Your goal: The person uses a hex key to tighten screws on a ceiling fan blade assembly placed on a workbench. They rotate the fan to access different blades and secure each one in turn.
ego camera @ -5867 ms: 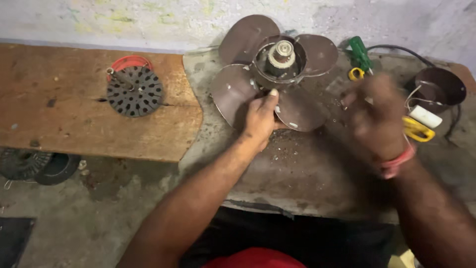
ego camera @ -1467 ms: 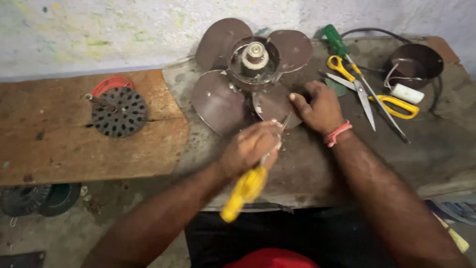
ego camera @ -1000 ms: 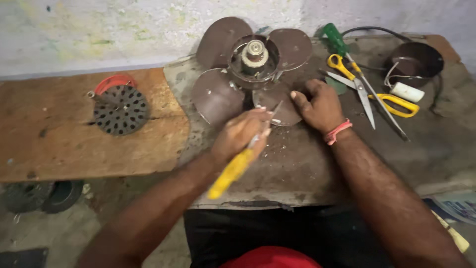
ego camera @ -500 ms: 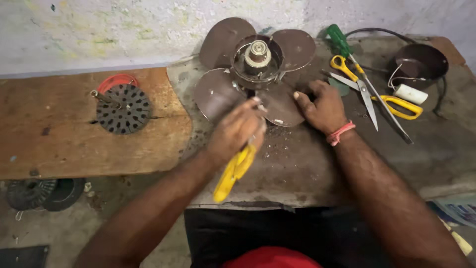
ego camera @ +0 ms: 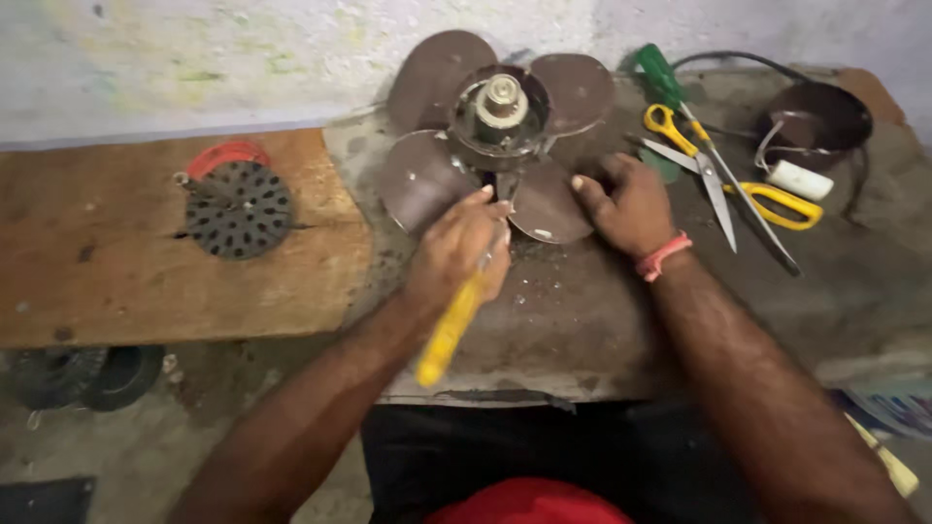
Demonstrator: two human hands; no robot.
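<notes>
Screwdriver [ego camera: 451, 325] in left hand [ego camera: 458, 250], yellow handle toward viewer, tip toward fan [ego camera: 490, 131].

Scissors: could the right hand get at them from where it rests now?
Probably yes. The right hand rests on a fan blade, and the scissors lie just to its right on the bench, uncovered, with nothing between them.

Place: a small repair workshop.
Bench: worn, stained worktop [ego camera: 602, 320] against a scuffed wall [ego camera: 194, 58].
Tools: yellow-handled scissors [ego camera: 723, 175], green-handled screwdriver [ego camera: 670, 82].
Parts: dismantled fan blades [ego camera: 485, 136], perforated round cover [ego camera: 238, 209] on a wooden board [ego camera: 116, 281].
</notes>
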